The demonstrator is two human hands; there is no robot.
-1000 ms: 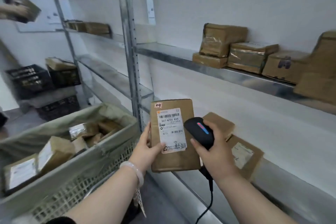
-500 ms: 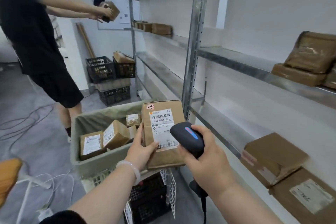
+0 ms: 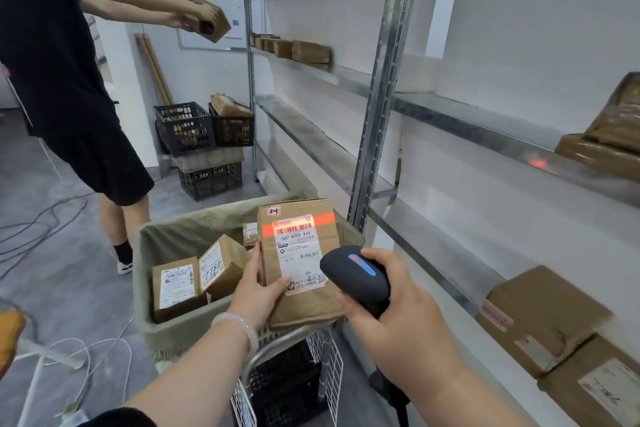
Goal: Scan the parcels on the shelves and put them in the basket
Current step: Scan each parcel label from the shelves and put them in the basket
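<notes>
A red scan line (image 3: 298,228) now lies across the top of the label (image 3: 300,253), unlit half a second ago. The left hand (image 3: 258,291) grasps the parcel (image 3: 304,305) by its lower left edge, thumb on the label, upright just left of the right hand (image 3: 391,319), whose fingers wrap round the black scanner (image 3: 356,276) (coloured strip facing up). Beyond the left hand, other parcels (image 3: 176,282) lie in the basket (image 3: 173,328); right of the right hand two more (image 3: 540,315) sit on the shelf (image 3: 433,263).
</notes>
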